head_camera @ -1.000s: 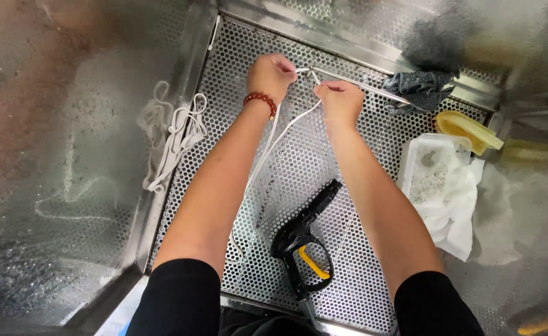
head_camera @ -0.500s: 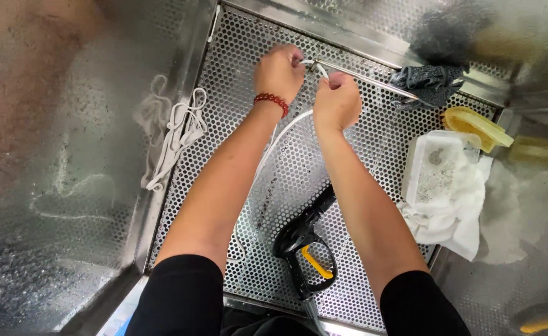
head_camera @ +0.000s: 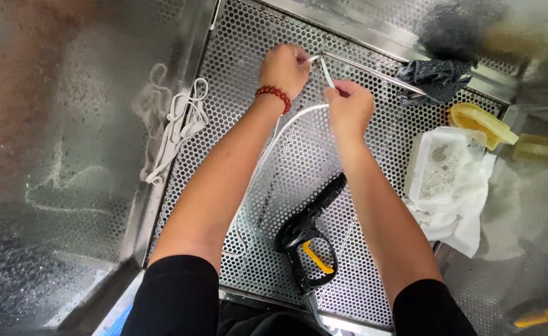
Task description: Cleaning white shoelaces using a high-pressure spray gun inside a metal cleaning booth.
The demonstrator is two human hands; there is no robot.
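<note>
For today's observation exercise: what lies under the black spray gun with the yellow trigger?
Under the black spray gun with the yellow trigger lies the perforated stainless-steel tray. A thin white cord runs beside it. What lies below the tray's holes cannot be made out.

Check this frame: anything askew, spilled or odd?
Nothing is spilled or broken. A tangle of white cord hangs over the tray's left rim, and a crumpled white cloth droops off its right edge. Both hands hold a white tube.
</note>
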